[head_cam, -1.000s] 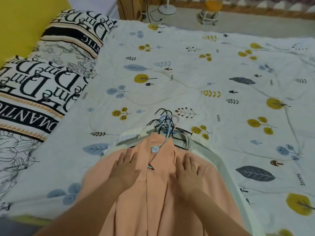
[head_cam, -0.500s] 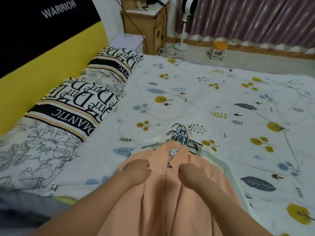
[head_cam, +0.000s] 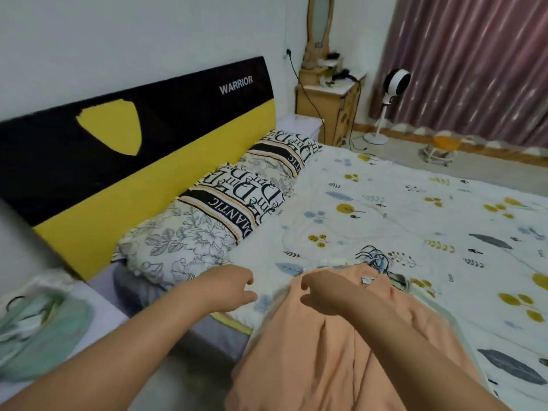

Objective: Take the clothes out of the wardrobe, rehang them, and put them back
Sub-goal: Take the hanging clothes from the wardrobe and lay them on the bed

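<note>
A peach shirt (head_cam: 350, 345) lies lengthwise on the bed (head_cam: 415, 209), its collar and hanger hooks (head_cam: 375, 258) pointing away from the person. The left hand (head_cam: 228, 287) and right hand (head_cam: 321, 292) hover above it with loosely curled fingers, holding nothing.

1. I see the orange shirt (head_cam: 341, 351) cut off by the bottom edge.
2. The hangers (head_cam: 375, 258) lie mostly hidden under it; I cannot count them.
3. The green thing (head_cam: 38, 327) at left is blurred.

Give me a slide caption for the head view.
Both hands, left and right, hover loosely curled over an orange shirt lying atop stacked hangers on a leaf-print bed.
</note>
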